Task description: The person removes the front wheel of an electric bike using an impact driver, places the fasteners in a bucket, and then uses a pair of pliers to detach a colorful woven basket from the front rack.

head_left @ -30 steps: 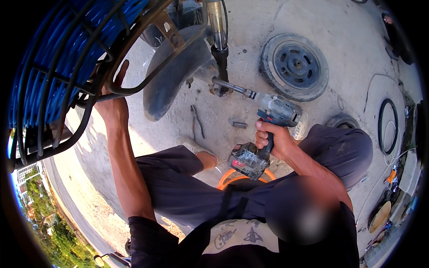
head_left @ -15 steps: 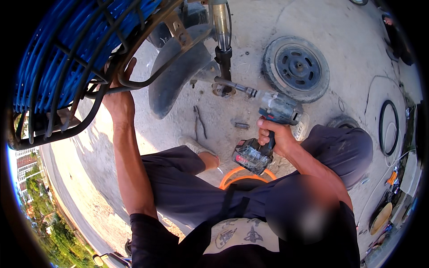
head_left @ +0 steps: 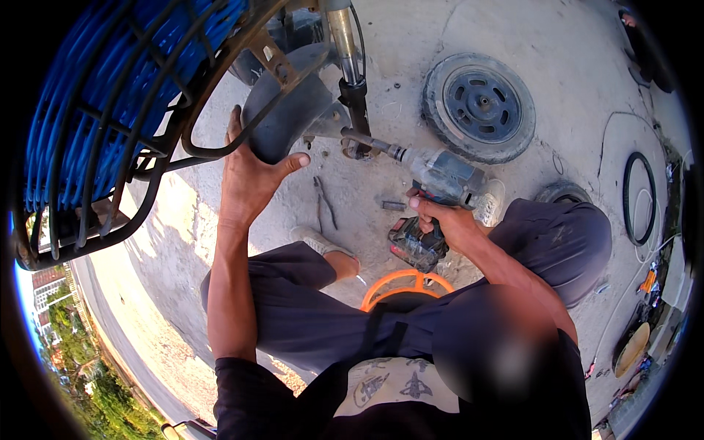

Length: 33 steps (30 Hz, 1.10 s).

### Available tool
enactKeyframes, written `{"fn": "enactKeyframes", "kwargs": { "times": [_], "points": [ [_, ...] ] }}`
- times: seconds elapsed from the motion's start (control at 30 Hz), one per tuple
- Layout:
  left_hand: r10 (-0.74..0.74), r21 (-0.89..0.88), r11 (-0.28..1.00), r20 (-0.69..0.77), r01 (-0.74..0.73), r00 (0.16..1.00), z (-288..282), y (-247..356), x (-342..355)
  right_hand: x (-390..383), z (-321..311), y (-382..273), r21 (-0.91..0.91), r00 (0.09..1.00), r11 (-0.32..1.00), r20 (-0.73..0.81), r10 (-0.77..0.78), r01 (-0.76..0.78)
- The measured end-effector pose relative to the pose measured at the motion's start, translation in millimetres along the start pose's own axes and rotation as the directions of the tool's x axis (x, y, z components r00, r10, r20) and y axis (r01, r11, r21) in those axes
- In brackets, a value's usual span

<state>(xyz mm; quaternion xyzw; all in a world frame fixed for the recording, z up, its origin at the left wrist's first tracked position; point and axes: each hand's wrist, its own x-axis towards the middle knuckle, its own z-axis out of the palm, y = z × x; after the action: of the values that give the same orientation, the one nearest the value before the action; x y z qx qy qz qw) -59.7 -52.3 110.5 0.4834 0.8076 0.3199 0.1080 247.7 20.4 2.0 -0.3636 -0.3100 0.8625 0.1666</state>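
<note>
My right hand (head_left: 445,218) is wrapped round the handle of a cordless impact wrench (head_left: 444,176) with a dark battery pack (head_left: 418,243). The wrench's long socket (head_left: 370,141) reaches the lower end of a motorcycle fork leg (head_left: 357,110). Beside the fork hangs a dark front mudguard (head_left: 290,114). My left hand (head_left: 253,180) is at the mudguard's lower end, thumb and fingers spread, the palm seemingly against it. Above that wrist, a bent rack bar (head_left: 220,152) crosses near the fingers. Whatever the socket sits on is hidden.
A wheel with tyre (head_left: 480,106) lies on the concrete beyond the wrench. Pliers (head_left: 324,202) and a loose socket (head_left: 394,205) lie before me. A black rack (head_left: 88,176) full of blue coils overhangs at upper left. An orange ring (head_left: 396,277) is between my legs.
My left hand has come off the rack bars and moved right to the mudguard, whose lower end has shifted upward. The wrench remains in my right hand near the fork's lower end.
</note>
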Motion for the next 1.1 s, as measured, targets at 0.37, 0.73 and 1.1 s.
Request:
{"fn": "enactKeyframes", "kwargs": {
  "times": [0.37, 0.73, 1.1],
  "points": [
    [0.047, 0.309, 0.949, 0.055, -0.062, 0.997, 0.3, 14.9, 3.1, -2.2, 2.0, -12.6, -0.393, 0.996, 0.919, -0.089, -0.003, -0.032],
    [0.110, 0.327, 0.937, 0.063, -0.124, 0.992, -1.9, 14.4, 6.7, 0.5, 0.6, -5.0, -0.280, 0.995, 0.960, -0.097, -0.011, -0.017],
    [0.535, 0.566, 0.688, 0.028, -0.455, 0.844, 32.5, 29.6, -33.7, -7.0, -5.0, -12.9, -0.140, 0.998, 0.990, -0.054, 0.017, -0.024]
  ]
}}
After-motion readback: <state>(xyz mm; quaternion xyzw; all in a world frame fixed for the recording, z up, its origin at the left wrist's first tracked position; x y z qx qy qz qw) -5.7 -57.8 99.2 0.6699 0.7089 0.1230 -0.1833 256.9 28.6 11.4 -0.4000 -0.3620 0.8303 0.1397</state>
